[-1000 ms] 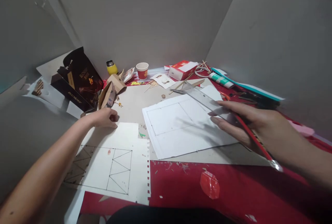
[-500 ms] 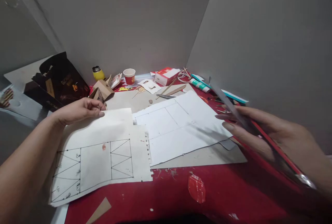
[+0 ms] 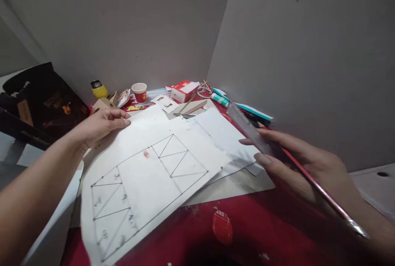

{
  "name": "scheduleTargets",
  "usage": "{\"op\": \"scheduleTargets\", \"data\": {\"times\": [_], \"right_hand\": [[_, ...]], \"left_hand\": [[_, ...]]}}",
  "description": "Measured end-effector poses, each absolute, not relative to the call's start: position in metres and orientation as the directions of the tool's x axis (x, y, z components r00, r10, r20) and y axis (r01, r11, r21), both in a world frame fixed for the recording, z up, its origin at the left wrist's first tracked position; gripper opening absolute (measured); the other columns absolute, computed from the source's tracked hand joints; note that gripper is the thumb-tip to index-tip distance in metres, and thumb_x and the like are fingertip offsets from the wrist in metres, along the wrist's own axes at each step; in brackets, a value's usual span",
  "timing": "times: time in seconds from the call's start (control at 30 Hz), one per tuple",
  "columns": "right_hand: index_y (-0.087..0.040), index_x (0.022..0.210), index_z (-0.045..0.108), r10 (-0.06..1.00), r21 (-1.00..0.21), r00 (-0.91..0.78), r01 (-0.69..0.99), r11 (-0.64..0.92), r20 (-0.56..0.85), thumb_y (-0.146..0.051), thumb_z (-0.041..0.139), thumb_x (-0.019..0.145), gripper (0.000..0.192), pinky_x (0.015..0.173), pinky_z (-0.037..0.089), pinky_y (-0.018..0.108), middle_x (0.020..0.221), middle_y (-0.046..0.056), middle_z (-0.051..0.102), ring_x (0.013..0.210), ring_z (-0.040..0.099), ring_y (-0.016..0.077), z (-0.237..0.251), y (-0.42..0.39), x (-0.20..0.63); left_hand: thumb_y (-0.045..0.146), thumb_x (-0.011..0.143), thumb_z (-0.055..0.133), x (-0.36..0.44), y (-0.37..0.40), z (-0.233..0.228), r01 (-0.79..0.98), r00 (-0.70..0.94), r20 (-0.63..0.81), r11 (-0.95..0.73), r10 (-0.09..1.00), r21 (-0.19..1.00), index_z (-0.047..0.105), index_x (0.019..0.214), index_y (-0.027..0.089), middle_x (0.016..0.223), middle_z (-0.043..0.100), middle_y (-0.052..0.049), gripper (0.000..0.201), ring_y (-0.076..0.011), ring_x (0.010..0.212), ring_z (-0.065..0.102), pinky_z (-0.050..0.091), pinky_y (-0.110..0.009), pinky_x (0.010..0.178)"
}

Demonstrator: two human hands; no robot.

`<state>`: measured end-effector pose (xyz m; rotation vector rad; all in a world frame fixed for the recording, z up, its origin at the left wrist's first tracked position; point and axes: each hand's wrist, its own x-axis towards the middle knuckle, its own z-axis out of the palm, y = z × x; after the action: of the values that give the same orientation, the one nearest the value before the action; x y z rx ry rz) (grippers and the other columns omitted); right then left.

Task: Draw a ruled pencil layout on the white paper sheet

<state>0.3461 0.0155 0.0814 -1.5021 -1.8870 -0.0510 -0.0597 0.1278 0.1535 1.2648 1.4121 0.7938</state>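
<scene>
White paper sheet with a ruled black truss diagram (image 3: 148, 179): shown lying askew on the red-covered work table (image 3: 277, 225), its far corner pinched by the fingers of the left hand (image 3: 100, 124). A dark printed carton (image 3: 40, 101) is seen at far left, a yellow bottle (image 3: 98, 89) and a red paper cup (image 3: 139, 92) against the grey wall (image 3: 138, 23). A second white sheet (image 3: 225, 134) is overlapped at centre. At right, a clear plastic ruler (image 3: 249, 130) and a red pencil (image 3: 321, 190) are gripped together in the right hand (image 3: 305, 163), before a grey partition (image 3: 308, 52).
</scene>
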Motion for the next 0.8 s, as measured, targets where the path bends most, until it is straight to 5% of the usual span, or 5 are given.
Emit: {"op": "scheduleTargets", "data": {"times": [0.13, 0.37, 0.6, 0.8], "right_hand": [[-0.021, 0.128, 0.063, 0.807, -0.378, -0.144, 0.827, 0.416, 0.573, -0.033, 0.061, 0.098, 0.032, 0.086, 0.060, 0.031, 0.119, 0.011, 0.077, 0.102, 0.076, 0.0250, 0.080, 0.015, 0.344], [-0.019, 0.130, 0.061, 0.825, -0.417, -0.242, 0.770, 0.483, 0.510, -0.032, 0.055, 0.100, 0.033, 0.058, 0.060, 0.030, 0.093, 0.007, 0.079, 0.069, 0.075, 0.0212, 0.077, 0.020, 0.339], [-0.011, 0.131, 0.061, 0.818, -0.361, -0.396, 0.753, 0.550, 0.418, -0.035, 0.052, 0.102, 0.039, 0.084, 0.064, 0.038, 0.122, 0.016, 0.075, 0.104, 0.076, 0.0276, 0.082, 0.025, 0.316], [-0.012, 0.130, 0.063, 0.809, -0.311, -0.437, 0.765, 0.564, 0.394, -0.032, 0.057, 0.098, 0.039, 0.079, 0.065, 0.040, 0.112, 0.017, 0.078, 0.097, 0.077, 0.0292, 0.084, 0.031, 0.302]], "left_hand": [[0.038, 0.051, 0.091, -0.044, 0.119, 0.113, 0.241, 0.064, -0.349, 0.325, 0.935, 0.914, 0.065, 0.076, 0.020, 0.064, 0.069, -0.001, 0.041, -0.0155, 0.052, 0.062, 0.050, -0.024, 0.047], [0.043, 0.052, 0.089, -0.057, 0.095, 0.088, 0.278, 0.053, -0.449, 0.418, 0.892, 0.865, 0.062, 0.079, 0.020, 0.064, 0.069, -0.002, 0.044, -0.0165, 0.053, 0.062, 0.046, -0.023, 0.047], [0.051, 0.053, 0.082, -0.073, 0.088, 0.082, 0.350, -0.047, -0.425, 0.413, 0.904, 0.841, 0.054, 0.079, 0.024, 0.066, 0.068, -0.001, 0.047, -0.0188, 0.058, 0.063, 0.048, -0.027, 0.051], [0.054, 0.058, 0.077, -0.070, 0.086, 0.101, 0.591, -0.142, -0.253, 0.287, 0.957, 0.754, 0.062, 0.066, 0.022, 0.063, 0.064, -0.003, 0.036, -0.0195, 0.058, 0.056, 0.043, -0.030, 0.052]]}}
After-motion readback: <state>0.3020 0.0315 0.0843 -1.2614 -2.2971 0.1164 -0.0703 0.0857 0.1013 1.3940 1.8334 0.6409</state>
